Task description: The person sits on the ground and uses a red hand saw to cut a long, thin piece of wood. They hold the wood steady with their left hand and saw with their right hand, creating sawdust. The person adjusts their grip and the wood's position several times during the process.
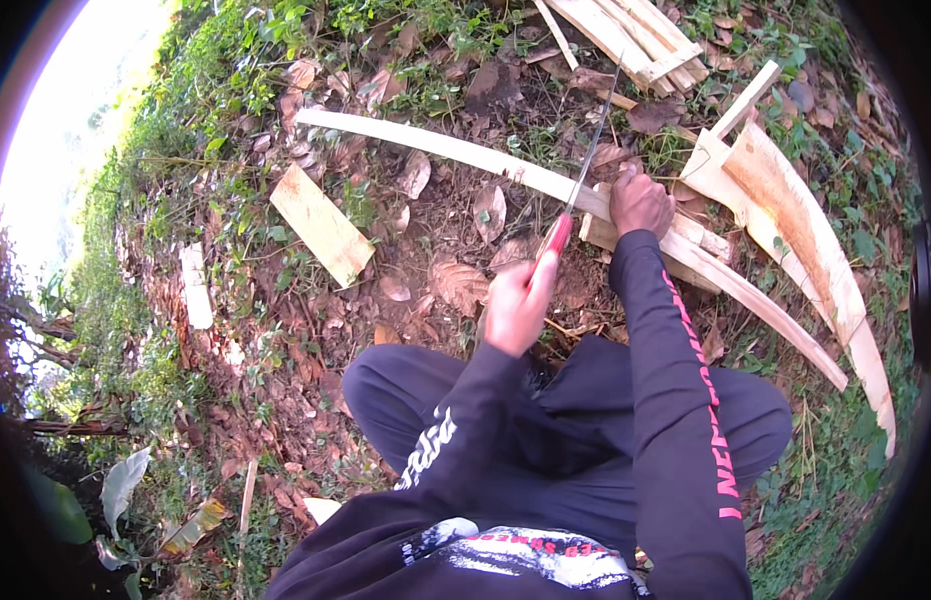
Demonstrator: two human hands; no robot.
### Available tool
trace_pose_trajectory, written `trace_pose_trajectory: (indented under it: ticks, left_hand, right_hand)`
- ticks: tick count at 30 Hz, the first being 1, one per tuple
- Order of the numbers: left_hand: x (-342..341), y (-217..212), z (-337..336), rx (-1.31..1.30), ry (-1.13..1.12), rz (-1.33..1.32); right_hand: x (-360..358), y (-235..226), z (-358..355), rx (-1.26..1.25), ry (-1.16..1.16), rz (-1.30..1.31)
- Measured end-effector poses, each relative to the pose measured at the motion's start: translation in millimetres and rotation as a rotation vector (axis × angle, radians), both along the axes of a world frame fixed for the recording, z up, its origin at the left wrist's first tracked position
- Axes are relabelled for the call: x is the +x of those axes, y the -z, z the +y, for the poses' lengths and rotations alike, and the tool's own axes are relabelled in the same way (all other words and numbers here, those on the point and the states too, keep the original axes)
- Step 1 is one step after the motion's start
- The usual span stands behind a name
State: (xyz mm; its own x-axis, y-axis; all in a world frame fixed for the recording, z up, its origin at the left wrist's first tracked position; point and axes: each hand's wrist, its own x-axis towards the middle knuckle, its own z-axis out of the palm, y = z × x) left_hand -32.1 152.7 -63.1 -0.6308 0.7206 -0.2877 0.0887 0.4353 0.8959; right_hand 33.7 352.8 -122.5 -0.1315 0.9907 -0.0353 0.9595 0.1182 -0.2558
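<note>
My left hand, slightly blurred, is closed round the red handle of a hand saw. The thin blade slants up and away, crossing a long pale wooden strip just left of my other hand. My right hand grips that strip near its middle and presses it down. Beneath the strip lie short wooden blocks, partly covered by the hand and sleeve. From there the strip runs on toward the lower right, beside my right forearm.
Several cut boards are stacked at the far edge. A large curved slab with bark-brown marks lies on the right. On the left are a flat rectangular board and a smaller pale piece. Dry leaves and low plants cover the ground.
</note>
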Motion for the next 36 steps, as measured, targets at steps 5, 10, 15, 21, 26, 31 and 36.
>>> trace_pose_trajectory:
  ticks: [5, 10, 15, 21, 26, 31, 36]
  left_hand:
    - [-1, 13, 10, -0.034, 0.010, 0.019]
    - [15, -26, -77, -0.115, -0.124, -0.259]
    - [-9, -2, 28, -0.041, 0.025, -0.084]
    - [12, -27, -75, -0.168, -0.090, -0.238]
    - [-5, 0, 9, -0.024, 0.001, -0.109]
    - [-2, -17, -29, -0.077, 0.001, -0.197]
    - [22, -32, -101, -0.149, -0.078, -0.259]
  right_hand:
    - [5, 13, 6, 0.002, 0.012, 0.043]
    - [4, 11, 1, 0.038, -0.001, 0.083]
    - [0, 16, 0, 0.018, 0.000, 0.125]
    - [5, 14, 1, 0.040, 0.016, 0.106]
    - [-1, 11, 3, -0.016, -0.027, 0.127]
    - [4, 14, 3, -0.022, -0.007, 0.108]
    - [1, 11, 1, -0.083, -0.024, 0.060]
